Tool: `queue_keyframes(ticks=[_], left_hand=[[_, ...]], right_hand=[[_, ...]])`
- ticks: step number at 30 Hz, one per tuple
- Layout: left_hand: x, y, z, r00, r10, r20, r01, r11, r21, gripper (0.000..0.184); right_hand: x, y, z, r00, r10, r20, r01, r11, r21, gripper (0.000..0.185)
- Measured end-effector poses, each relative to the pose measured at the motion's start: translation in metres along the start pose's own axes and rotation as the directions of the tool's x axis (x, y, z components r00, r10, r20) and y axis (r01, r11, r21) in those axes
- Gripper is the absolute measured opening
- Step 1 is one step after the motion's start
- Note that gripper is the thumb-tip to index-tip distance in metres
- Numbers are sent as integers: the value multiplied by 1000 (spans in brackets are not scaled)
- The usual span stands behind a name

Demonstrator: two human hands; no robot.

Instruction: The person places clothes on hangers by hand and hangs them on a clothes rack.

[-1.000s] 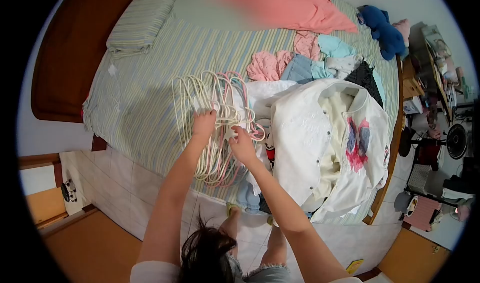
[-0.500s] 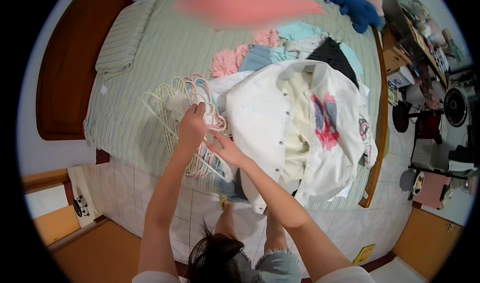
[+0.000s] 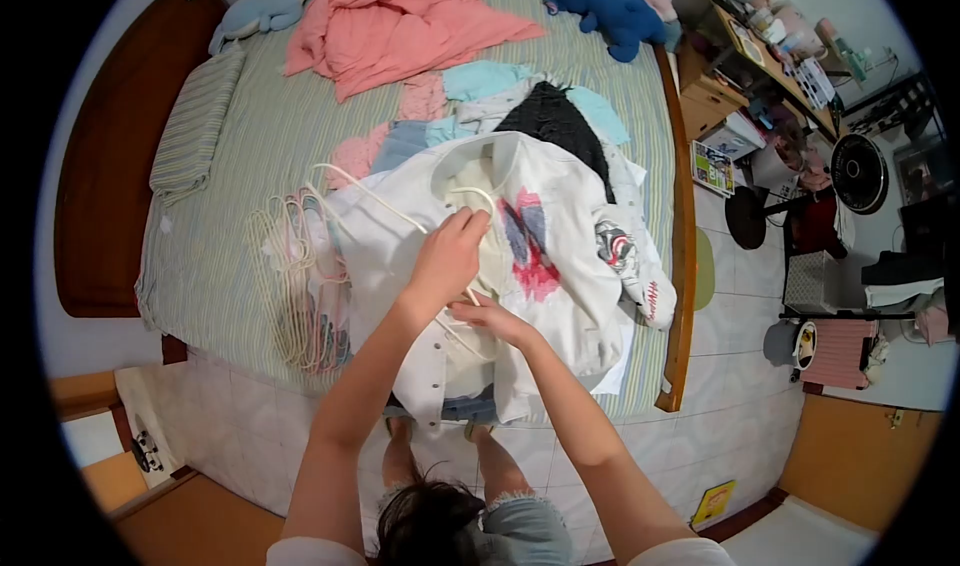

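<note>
My left hand (image 3: pixel 447 258) is closed round a white hanger (image 3: pixel 377 198) near its hook, above the white jacket. My right hand (image 3: pixel 492 318), its fingers partly bent, is just below and touches the lower part of the hanger. Spread on the bed, the white jacket (image 3: pixel 410 336) has its front open, with a pink and grey patch on one side. To the left lies a bunch of white and pink hangers (image 3: pixel 290 296).
Behind the jacket are pink, blue and black clothes (image 3: pixel 552 126) and a pink blanket (image 3: pixel 380 26). A wooden bed edge (image 3: pixel 684 266) runs along the right. A black fan (image 3: pixel 858 174) stands beyond it.
My left hand has lifted a hanger from the bunch and carried it right, over the jacket. My right hand has followed. The view has shifted to the right.
</note>
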State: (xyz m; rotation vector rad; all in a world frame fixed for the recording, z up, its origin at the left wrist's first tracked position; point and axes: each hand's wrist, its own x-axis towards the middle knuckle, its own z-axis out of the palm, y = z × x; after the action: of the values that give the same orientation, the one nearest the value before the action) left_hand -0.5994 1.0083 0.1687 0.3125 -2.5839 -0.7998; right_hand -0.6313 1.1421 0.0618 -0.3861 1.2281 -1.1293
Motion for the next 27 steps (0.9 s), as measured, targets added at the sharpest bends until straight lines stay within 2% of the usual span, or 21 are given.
queue_keyframes(ticks=[2,5,8,9,11,12,15,17,18,20,21,24,27], left_hand=[[7,13,21,998,21,65,-17,998,-61,11],[9,20,54,992,124,37,-115,974,-196,10],[8,26,67,979,139,151,-90,951,-296,10],[6,26,70,975,132,176,-70,944,-323,10],[4,19,78,973,88,216,38,854,-519,13],[3,10,82,969,65,236,94,791,-605,15],[-15,-58,113,944,-173,279,327,591,-738,23],[-31,-105,130,934,-307,181,357,804,-475,27],[-32,-112,130,927,-358,115,376,870,-319,28],[-34,-128,136,965,-262,-2,261,962,-78,30],[-35,-135,137,979,-199,-48,202,978,53,30],[-26,-145,151,983,-78,-165,112,972,207,29],[-23,-153,158,991,-1,-137,48,940,337,31]], right_hand=[[-16,11,-26,998,55,29,-58,994,97,77],[-22,43,-60,997,21,75,-34,984,174,83],[-43,51,-66,998,62,4,-63,996,58,87],[-44,61,-69,997,77,21,-79,993,84,89],[-47,79,-71,992,110,64,-117,985,129,93],[-50,85,-71,994,108,26,-110,982,153,92],[-63,94,-73,993,110,-50,-99,979,180,92],[-71,92,-76,991,114,-63,-105,985,138,98],[-75,89,-78,989,132,-63,-121,981,153,99],[-79,84,-79,984,167,-59,-154,971,183,102],[-79,82,-77,986,139,-93,-127,983,130,103],[-77,81,-75,986,53,-159,-61,997,-48,104],[-76,83,-75,986,73,-152,-81,996,-47,100]])
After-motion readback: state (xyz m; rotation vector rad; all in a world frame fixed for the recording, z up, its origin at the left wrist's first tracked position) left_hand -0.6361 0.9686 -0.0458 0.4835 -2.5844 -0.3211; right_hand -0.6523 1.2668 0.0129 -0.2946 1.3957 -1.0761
